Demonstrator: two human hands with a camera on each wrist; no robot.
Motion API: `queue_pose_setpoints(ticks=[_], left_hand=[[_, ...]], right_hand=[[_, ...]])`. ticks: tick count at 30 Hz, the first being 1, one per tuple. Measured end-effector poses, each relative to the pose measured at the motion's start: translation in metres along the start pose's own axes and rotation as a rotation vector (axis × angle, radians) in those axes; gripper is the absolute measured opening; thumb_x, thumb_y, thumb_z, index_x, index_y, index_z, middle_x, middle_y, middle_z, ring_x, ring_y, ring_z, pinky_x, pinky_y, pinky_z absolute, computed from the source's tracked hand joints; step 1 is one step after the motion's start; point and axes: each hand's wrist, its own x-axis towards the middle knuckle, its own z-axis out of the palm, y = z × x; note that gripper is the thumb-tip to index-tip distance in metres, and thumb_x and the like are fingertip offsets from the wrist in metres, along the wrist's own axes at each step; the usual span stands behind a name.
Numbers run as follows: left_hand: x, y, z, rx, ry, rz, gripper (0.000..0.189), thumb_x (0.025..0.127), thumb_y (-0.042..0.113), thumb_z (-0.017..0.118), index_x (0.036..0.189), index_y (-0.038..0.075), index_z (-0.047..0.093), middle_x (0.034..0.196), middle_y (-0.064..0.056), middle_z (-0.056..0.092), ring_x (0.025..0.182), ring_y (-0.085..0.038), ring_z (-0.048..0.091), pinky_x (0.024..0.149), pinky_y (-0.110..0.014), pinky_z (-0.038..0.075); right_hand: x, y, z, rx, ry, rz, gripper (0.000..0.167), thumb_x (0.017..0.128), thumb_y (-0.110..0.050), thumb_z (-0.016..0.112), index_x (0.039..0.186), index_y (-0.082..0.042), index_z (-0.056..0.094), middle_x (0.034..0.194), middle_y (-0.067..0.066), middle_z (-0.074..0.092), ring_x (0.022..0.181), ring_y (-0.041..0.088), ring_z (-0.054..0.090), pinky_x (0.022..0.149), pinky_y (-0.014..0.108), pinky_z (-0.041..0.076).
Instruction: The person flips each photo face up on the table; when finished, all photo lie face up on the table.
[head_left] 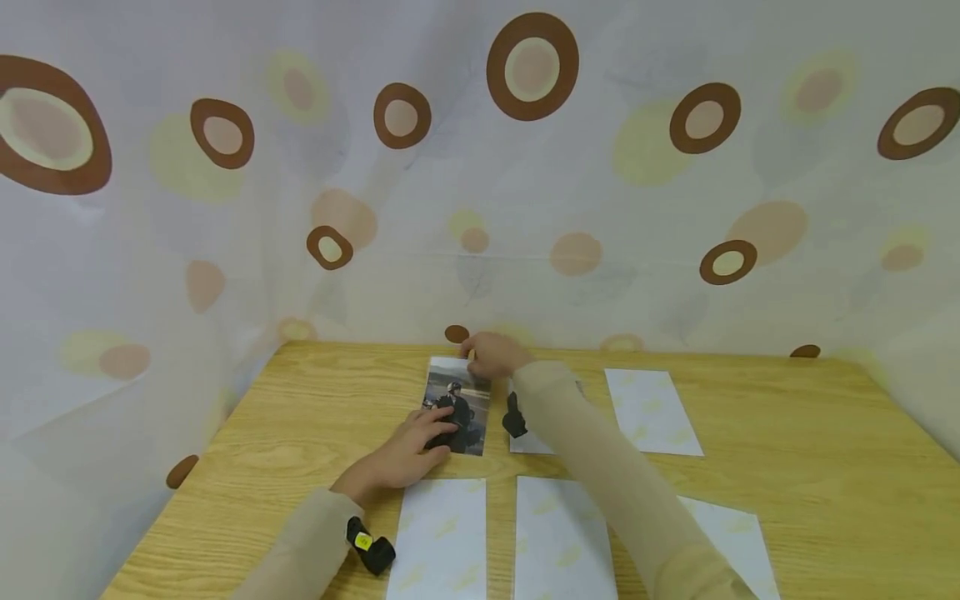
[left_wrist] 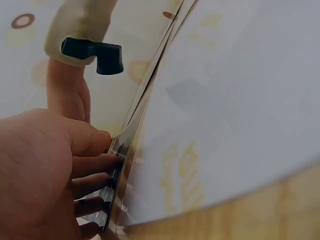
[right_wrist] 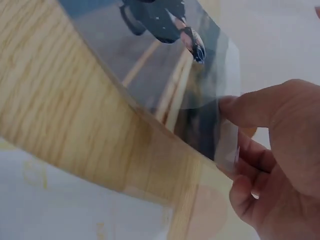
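A glossy photo print [head_left: 476, 400] of a helmeted person on a motorcycle lies on the wooden table toward its far side. My left hand [head_left: 412, 450] rests on the print's lower left, fingers extended across the picture. At the far right corner, my right hand [head_left: 495, 356] pinches the print; in the right wrist view the thumb [right_wrist: 245, 110] is on the picture side and the other fingers are behind the white border. The left wrist view shows the left fingers [left_wrist: 92, 165] along the print, which appears almost edge-on.
White-backed sheets with pale yellow marks lie around: one right of the print [head_left: 528, 443], partly under the right sleeve, one farther right [head_left: 652, 408], and several in the near row [head_left: 442, 533]. A spotted cloth [head_left: 465, 167] hangs behind the wooden table [head_left: 300, 433].
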Motion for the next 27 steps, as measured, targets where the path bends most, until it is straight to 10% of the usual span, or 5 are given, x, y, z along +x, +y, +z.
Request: queue_pose_setpoints(ticks=[10,27], left_hand=[[-0.001,0.006,-0.004,0.066,-0.089,-0.059,0.047,0.098,0.014,0.047,0.142,-0.002,0.043,0.156,-0.022,0.023,0.144,-0.046,0.015,0.114,-0.062,0.013],[0.021,0.017,-0.01,0.027,0.026,-0.008,0.037,0.096,0.015,0.055,0.13,0.001,0.053,0.154,-0.018,0.032,0.142,-0.039,0.026,0.112,-0.058,0.023]], right_hand=[[0.002,0.0,0.013,-0.057,-0.037,0.035,0.033,0.091,-0.012,0.06,0.124,-0.011,0.062,0.124,0.014,0.059,0.115,0.029,0.054,0.093,0.041,0.047],[-0.051,0.08,-0.013,0.152,-0.041,-0.041,0.033,0.091,-0.016,0.059,0.118,0.003,0.061,0.117,0.02,0.06,0.111,0.034,0.055,0.095,0.044,0.046]])
